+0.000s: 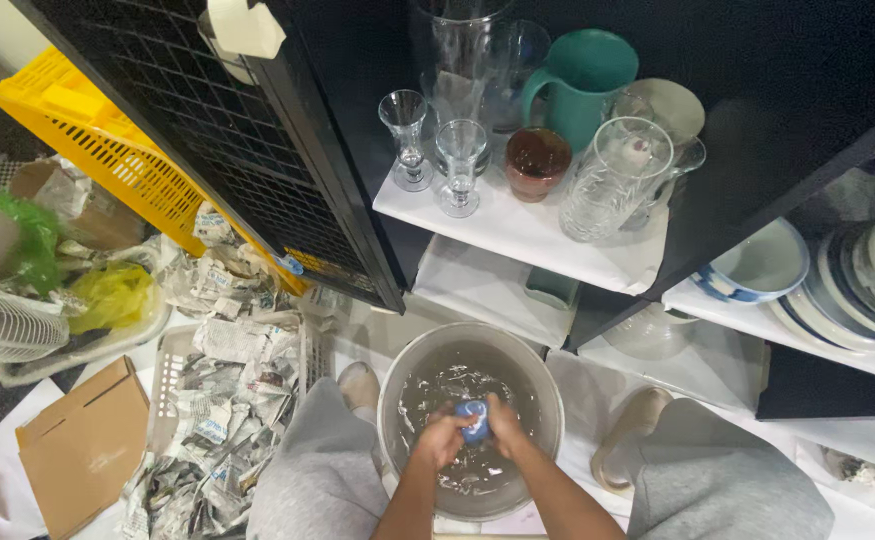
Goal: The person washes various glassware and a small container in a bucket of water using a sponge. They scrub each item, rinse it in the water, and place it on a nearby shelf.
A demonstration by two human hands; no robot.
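Both my hands are down inside a round metal basin (547, 400) of soapy water on the floor between my knees. My left hand (443, 438) and my right hand (506, 426) are closed together around a small blue thing (474, 418), which looks like a little cup or a cloth; I cannot tell which. Only its top shows between the fingers.
A shelf above holds two stemmed glasses (432, 150), a teal jug (582, 80), a brown cup (537, 160) and a cut-glass pitcher (612, 180). Stacked plates and bowls (837, 270) sit at right. Crumpled newspaper (222, 400), a yellow crate (107, 150) and cardboard (82, 445) lie at left.
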